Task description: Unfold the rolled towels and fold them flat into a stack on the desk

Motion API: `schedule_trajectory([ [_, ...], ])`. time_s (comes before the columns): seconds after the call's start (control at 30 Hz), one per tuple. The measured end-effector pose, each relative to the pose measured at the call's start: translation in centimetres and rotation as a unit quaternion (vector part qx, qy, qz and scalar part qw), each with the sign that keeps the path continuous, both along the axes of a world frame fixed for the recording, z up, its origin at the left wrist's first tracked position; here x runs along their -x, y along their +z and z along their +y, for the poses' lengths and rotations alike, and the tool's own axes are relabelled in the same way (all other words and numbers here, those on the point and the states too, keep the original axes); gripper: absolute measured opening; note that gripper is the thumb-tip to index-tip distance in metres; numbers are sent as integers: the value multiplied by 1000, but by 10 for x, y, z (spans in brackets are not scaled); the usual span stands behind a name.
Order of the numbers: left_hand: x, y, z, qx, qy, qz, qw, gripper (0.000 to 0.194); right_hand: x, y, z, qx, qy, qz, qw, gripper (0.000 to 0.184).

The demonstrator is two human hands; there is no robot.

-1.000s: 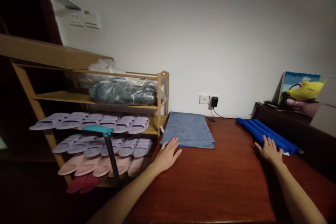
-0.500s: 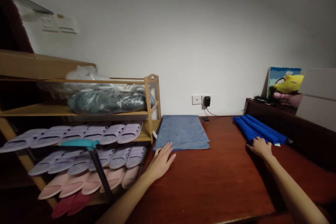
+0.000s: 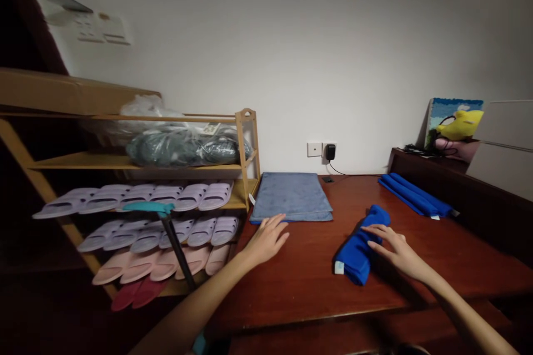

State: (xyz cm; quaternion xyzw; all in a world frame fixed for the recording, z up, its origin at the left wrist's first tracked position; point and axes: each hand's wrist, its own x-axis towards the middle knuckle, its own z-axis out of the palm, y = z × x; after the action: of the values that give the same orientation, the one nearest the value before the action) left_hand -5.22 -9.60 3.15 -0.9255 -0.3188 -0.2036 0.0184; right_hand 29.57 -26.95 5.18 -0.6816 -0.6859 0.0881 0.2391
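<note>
A folded blue cloth (image 3: 358, 252) with a white tag lies slantwise on the reddish-brown table. My right hand (image 3: 395, 249) is over its right side, fingers stretched out and thumb apart, not wrapped round the cloth. To the left, a flat stack of grey-blue cloths (image 3: 291, 197) rests against the shoe rack's end, with a blue edge showing beneath. My left hand (image 3: 268, 239) is at the stack's front edge, its fingers extended and holding nothing. More rolled or folded blue cloths (image 3: 416, 195) lie at the back right.
A wooden shoe rack (image 3: 245, 155) with several slippers (image 3: 216, 195) and a plastic-wrapped bundle (image 3: 183, 147) stands at left. A black handle with a teal grip (image 3: 150, 207) rises before it. A black plug (image 3: 330, 151) is in the wall; a dark ledge (image 3: 433, 162) borders the right.
One blue cloth has come from the back-right pile to the table's middle, nearer me, along with my right hand. My left hand stays by the grey-blue stack. The view has shifted slightly.
</note>
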Motion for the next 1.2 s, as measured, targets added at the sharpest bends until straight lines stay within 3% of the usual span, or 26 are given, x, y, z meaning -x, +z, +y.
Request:
schedule_trajectory([
  [0.2, -35, 28, -81, 60, -103, -2, 993, 44, 13, -32, 12, 15, -15, -89, 996, 55],
  [0.27, -49, 30, -104, 75, -116, 5, 990, 51, 30, -35, 13, -5, -2, -92, 996, 57],
  [0.37, -63, 24, -123, 98, -88, 30, 991, 60, 47, -29, 14, -49, 20, -72, 996, 58],
  [0.43, -63, 17, -125, 105, -63, 58, 991, 58, 42, -23, 15, -76, 13, -74, 994, 60],
  [0.5, -53, 12, -122, 99, -60, 83, 990, 54, 27, -19, 14, -55, 13, -90, 994, 63],
  [0.6, -21, 13, -112, 83, -93, 93, 988, 55, 6, -22, 5, 29, 58, -99, 993, 63],
  [0.67, 6, 18, -106, 76, -114, 87, 987, 58, 3, -25, -5, 39, 84, -100, 991, 59],
  [0.87, 64, 32, -101, 25, -107, 110, 988, 54, 25, -30, -24, -29, 144, -139, 979, 48],
  [1.07, 82, 23, -99, -96, -110, 135, 980, 32, 26, -34, -25, -87, 167, -190, 964, 36],
  [1.2, 88, 19, -100, -163, -114, 140, 970, 34, 24, -37, -28, -173, 182, -256, 933, 31],
])
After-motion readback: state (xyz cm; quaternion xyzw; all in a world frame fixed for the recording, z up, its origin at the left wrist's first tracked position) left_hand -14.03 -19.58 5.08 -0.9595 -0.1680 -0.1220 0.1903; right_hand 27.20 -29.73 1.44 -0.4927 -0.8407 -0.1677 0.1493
